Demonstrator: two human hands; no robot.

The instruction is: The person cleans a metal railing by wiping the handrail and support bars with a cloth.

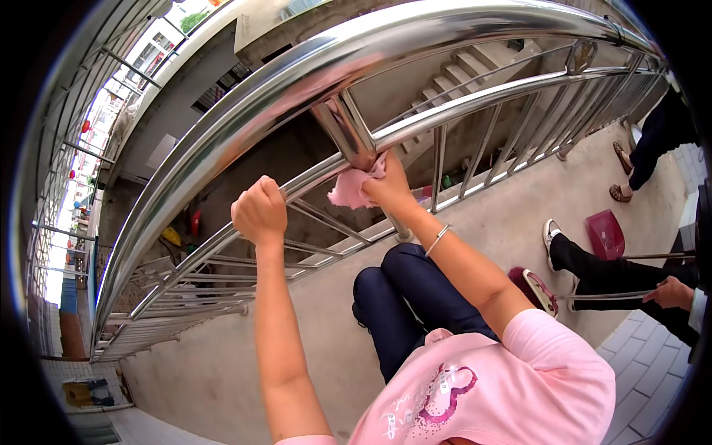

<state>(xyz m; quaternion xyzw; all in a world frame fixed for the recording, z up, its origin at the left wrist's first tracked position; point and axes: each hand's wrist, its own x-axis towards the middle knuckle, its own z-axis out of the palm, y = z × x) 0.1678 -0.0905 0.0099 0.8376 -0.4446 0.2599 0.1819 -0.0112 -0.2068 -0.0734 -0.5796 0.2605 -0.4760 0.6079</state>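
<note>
A polished metal railing (297, 85) with a thick top rail curves across the view. My left hand (259, 211) is closed around the thinner rail below it. Beside the thick metal post (348, 132), my right hand (387, 184) grips a pink cloth (354, 187) and presses it near the joint of post and lower rail. Part of the cloth sticks out to the left of my fingers. A bracelet (437, 241) is on my right wrist.
At the right, a person's hand (670, 293) holds a long thin handle near a maroon dustpan (605, 234). Another person's feet (621, 193) stand farther back. Concrete steps (456, 78) and a lower yard show beyond the railing.
</note>
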